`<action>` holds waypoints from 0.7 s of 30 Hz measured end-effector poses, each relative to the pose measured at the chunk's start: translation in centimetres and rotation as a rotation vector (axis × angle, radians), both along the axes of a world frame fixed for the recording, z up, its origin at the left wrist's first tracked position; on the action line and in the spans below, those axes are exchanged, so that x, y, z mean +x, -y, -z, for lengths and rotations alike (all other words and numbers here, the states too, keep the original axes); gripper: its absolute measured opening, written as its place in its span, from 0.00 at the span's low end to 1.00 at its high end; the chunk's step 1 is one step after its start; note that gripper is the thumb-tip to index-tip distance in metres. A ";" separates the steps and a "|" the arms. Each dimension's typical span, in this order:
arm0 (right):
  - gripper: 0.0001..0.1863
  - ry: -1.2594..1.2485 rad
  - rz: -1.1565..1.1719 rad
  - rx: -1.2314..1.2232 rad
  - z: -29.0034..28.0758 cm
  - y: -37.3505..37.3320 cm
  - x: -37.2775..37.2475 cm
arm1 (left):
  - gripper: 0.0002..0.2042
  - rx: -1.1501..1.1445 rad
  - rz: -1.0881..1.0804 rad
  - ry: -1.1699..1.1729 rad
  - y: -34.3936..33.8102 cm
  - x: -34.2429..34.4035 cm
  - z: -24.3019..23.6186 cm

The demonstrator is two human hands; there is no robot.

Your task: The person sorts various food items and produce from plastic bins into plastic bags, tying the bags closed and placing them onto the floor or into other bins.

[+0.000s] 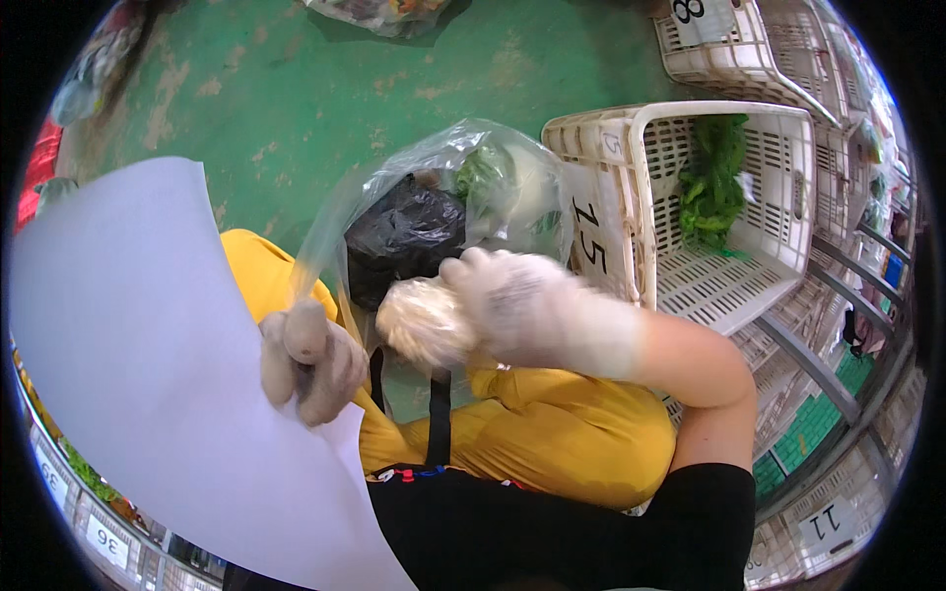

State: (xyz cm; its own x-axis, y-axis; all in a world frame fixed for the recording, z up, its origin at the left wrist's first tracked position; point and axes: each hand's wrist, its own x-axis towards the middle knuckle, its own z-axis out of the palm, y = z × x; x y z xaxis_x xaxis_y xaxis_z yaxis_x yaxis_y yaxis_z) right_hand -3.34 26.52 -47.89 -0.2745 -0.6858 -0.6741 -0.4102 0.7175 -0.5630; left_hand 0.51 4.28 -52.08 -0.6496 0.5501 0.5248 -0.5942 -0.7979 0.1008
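My left hand [313, 361], in a whitish work glove, is closed at the near-left rim of a clear plastic bag [394, 167]. A large white sheet [148, 345] lies against that hand and covers my left forearm; whether the fingers also grip it I cannot tell. My right hand [522, 300], gloved and blurred by motion, grasps a pale beige bundle [426, 323] that looks wrapped in clear plastic; its contents are unclear. The bundle is at the near side of the bag's mouth. Inside the clear bag are a black plastic bag [404, 231] and some leafy greens [483, 172].
A white slatted crate [680, 295] with green leafy vegetables [714, 187] lies to the right of the bag. More crates [724, 59] line the right, beside metal rails [808, 364]. Another filled plastic bag [379, 12] rests on the green floor [286, 89] at the far side.
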 end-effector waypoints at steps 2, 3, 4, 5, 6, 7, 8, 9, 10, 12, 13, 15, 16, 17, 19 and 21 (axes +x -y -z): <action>0.19 -0.137 -0.106 0.352 4.6 1.4 4.2 | 0.08 -0.066 -0.009 -0.001 1.8 0.6 -0.4; 0.19 -0.137 -0.137 0.444 6.8 0.7 5.8 | 0.07 -0.093 0.016 -0.039 2.3 0.8 -0.6; 0.20 -0.147 -0.274 0.541 6.6 -1.2 5.4 | 0.08 -0.149 -0.025 0.012 2.7 1.1 -1.7; 0.20 -0.153 -0.398 0.655 5.9 -4.1 5.1 | 0.08 -0.195 -0.049 0.060 2.7 1.1 -2.8; 0.21 -0.162 -0.531 0.751 4.7 -6.3 4.6 | 0.09 -0.210 -0.027 0.018 3.5 1.0 -3.2; 0.17 -0.162 -0.556 0.830 2.3 -6.6 4.2 | 0.09 -0.192 -0.004 0.032 3.3 1.3 -3.3; 0.14 -0.161 -0.584 0.908 -0.1 -7.1 3.8 | 0.09 -0.176 0.020 0.046 2.9 1.6 -3.3; 0.13 -0.172 -0.448 0.868 -3.8 -6.4 4.4 | 0.09 -0.164 0.032 0.061 2.8 2.1 -3.4; 0.12 -0.199 -0.299 0.849 -7.3 -5.6 4.6 | 0.09 -0.031 0.103 -0.100 1.6 0.9 -3.6; 0.10 -0.228 0.026 0.592 -12.0 -6.2 4.7 | 0.10 0.174 0.111 -0.310 0.0 -1.4 -4.9; 0.10 -0.192 0.148 0.240 -11.2 -8.4 3.9 | 0.11 0.079 0.061 -0.227 0.8 -0.4 -4.7; 0.11 -0.157 0.589 -0.430 -7.0 -15.3 0.9 | 0.12 -0.151 0.003 0.006 2.7 2.0 -5.1; 0.11 -0.160 1.231 -0.509 -6.5 -17.6 -1.0 | 0.12 -0.267 0.004 0.154 2.7 2.6 -4.9; 0.14 -0.285 1.601 -0.540 -2.8 -22.9 -2.3 | 0.12 -0.212 -0.016 0.160 2.5 3.1 -4.6; 0.35 -0.693 1.651 0.095 3.8 -34.3 -2.1 | 0.12 -0.081 0.005 0.179 0.9 2.3 -2.3; 0.56 -0.465 1.668 0.650 8.6 -35.6 -5.8 | 0.13 -0.115 -0.058 0.168 1.9 2.6 -2.3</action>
State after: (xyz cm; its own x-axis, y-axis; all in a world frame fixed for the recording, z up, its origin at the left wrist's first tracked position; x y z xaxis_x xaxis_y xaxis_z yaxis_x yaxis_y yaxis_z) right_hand -9.16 62.14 -56.44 -0.5304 0.7628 -0.3698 0.8424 0.5231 -0.1291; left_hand 3.15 2.34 -49.74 -0.7547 0.5596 0.3424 -0.5641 -0.8200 0.0967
